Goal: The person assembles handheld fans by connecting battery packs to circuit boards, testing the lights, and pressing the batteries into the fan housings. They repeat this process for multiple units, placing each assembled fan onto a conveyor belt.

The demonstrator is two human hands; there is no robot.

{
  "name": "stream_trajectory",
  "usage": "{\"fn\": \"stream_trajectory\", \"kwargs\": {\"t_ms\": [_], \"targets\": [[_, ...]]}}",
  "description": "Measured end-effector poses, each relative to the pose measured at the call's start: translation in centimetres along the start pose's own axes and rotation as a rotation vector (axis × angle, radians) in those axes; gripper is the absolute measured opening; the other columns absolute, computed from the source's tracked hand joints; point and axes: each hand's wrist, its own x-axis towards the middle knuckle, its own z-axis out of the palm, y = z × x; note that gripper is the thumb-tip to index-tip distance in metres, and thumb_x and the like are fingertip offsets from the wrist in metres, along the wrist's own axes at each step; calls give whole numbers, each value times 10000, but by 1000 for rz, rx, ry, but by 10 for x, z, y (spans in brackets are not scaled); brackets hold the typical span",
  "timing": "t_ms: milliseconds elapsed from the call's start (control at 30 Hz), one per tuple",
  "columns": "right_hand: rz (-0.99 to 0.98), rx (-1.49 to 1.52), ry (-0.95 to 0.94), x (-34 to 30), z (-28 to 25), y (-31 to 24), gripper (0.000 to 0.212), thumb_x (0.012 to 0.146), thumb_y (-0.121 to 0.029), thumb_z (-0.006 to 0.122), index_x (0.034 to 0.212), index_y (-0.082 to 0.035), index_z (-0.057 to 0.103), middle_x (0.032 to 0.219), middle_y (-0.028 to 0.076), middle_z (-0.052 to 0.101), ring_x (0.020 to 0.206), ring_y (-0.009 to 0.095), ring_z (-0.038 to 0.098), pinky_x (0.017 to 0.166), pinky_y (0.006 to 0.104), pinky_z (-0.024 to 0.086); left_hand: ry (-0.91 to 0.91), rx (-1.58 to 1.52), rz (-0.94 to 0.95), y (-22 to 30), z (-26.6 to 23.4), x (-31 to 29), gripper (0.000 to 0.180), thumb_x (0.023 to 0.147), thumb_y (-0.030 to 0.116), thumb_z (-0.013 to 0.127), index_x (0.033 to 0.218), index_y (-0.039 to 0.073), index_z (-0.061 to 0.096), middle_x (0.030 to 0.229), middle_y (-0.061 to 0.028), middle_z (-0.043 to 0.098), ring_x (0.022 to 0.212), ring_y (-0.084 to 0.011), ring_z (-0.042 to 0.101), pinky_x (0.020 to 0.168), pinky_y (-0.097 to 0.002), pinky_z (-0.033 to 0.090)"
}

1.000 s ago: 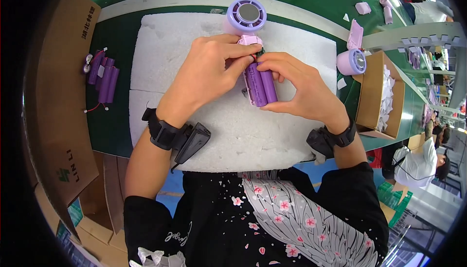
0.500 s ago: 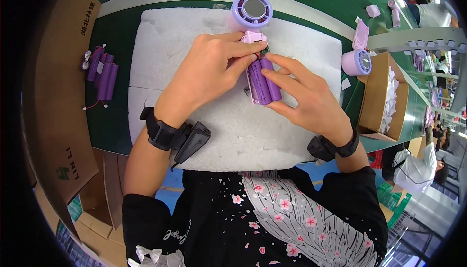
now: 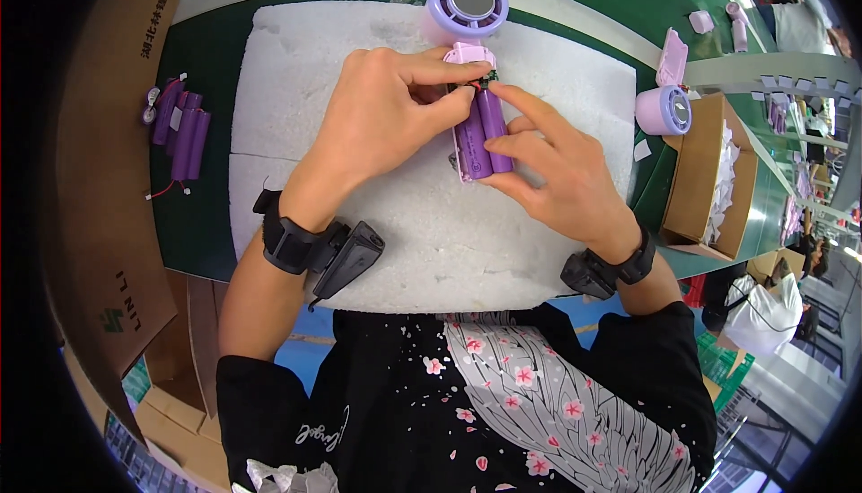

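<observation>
A handheld fan with a lilac round head [image 3: 467, 8] lies on a white foam sheet [image 3: 431, 255], its pink handle shell [image 3: 469, 55] pointing toward me. Two joined purple battery cells [image 3: 482, 138] rest in the opened shell, below a small green circuit board [image 3: 490, 77] with a red wire. My left hand [image 3: 386, 111] is closed on the handle's upper part, thumb and forefinger near the board. With its forefinger by the board and its other fingers along the cells' right side, my right hand [image 3: 561, 170] grips the battery pack. My left fingers partly hide the wires.
More purple battery packs [image 3: 184, 134] lie left of the foam, by a tall cardboard box [image 3: 112, 179]. To the right are another lilac fan head [image 3: 663, 111], its pink shell [image 3: 672, 57] and an open carton [image 3: 696, 179] holding white pieces. A metal rail [image 3: 745, 75] stands beyond.
The battery pack has straightened and sits closer within the handle shell. My left thumb has shifted toward the board. Fan, foam and hands appear slightly higher in view.
</observation>
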Motion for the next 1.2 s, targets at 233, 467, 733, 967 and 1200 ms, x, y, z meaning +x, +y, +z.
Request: {"fn": "stream_trajectory", "kwargs": {"t_ms": [233,467,733,967,1200], "targets": [[246,173,-30,8,-3,-5,391,629,-80,844,939,-50,609,1221,108,514,875,207,605,718,296,527,-183,-75,-64,1,-7,0,452,710,108,773,1156,140,703,756,-98,712,626,-119,641,638,-253,516],[330,184,-68,19,2,-2,456,611,-123,870,942,-53,566,1151,63,469,907,196,534,741,296,475,-189,-161,-115,-5,-6,1,515,679,88,808,1178,140,692,752,-81,704,625,-109,617,640,-254,511],[363,350,172,15,10,15,196,758,-74,770,842,-4,607,871,54,573,678,119,523,605,256,446,-251,-110,-122,6,10,-1,517,669,118,823,1169,132,693,749,-106,698,629,-137,629,647,-274,515],[339,298,163,12,7,6,115,782,-55,746,823,23,673,671,49,579,571,119,509,554,261,427,-253,-115,-51,1,15,-2,512,672,108,818,1168,120,689,932,-162,688,668,-158,653,683,-294,526],[90,-117,-69,-3,-17,-8,367,733,-87,784,1064,18,664,967,130,615,759,231,593,643,308,482,-244,-100,54,-2,17,0,525,683,44,796,1189,122,679,1126,-197,676,672,-131,641,702,-279,531]]}}
